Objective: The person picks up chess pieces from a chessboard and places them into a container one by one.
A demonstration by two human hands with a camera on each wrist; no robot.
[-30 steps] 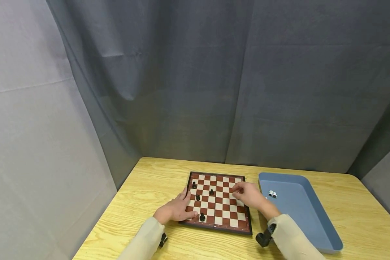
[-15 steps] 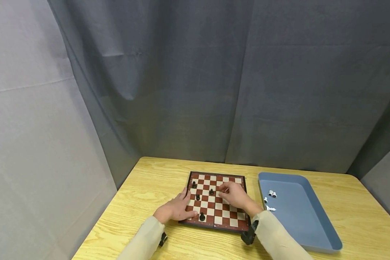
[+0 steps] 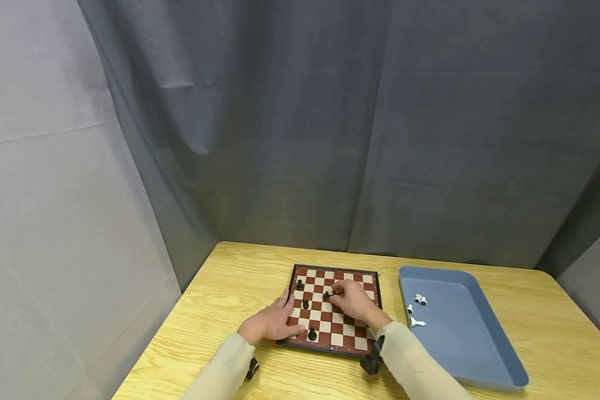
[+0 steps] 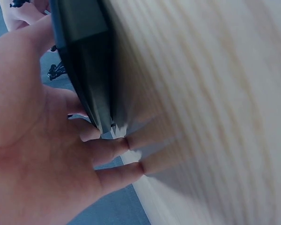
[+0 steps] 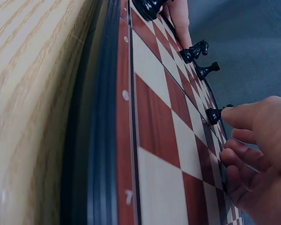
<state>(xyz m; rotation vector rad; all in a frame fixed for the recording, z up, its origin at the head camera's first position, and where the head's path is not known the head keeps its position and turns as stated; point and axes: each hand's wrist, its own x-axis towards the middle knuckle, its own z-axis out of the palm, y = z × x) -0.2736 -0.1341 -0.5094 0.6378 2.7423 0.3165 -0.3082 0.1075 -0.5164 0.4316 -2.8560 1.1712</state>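
Note:
A red-and-white chessboard (image 3: pixel 350 328) lies open on the table with several black chess pieces standing on its left half. My left hand (image 3: pixel 276 321) rests flat along the board's left edge, fingers spread and thumb over the near corner. In the left wrist view its fingers (image 4: pixel 119 176) reach past the dark board side to the tabletop. My right hand (image 3: pixel 352 300) is over the middle of the board, thumb and index finger pinching at the top of an upright black chess piece (image 5: pixel 214 116). The index fingertip is hidden behind the thumb in the right wrist view.
To the right of the board stands a blue tray (image 3: pixel 460 333), with several white chess pieces (image 3: pixel 418 322) lying near its left side. A black knight (image 5: pixel 194 51) stands farther left on the board. Grey curtains (image 3: pixel 290 139) hang behind the table (image 3: pixel 240 266).
My right hand has moved left across the board, from its right side to the black chess piece at the middle. My left hand has stayed at the board's left edge.

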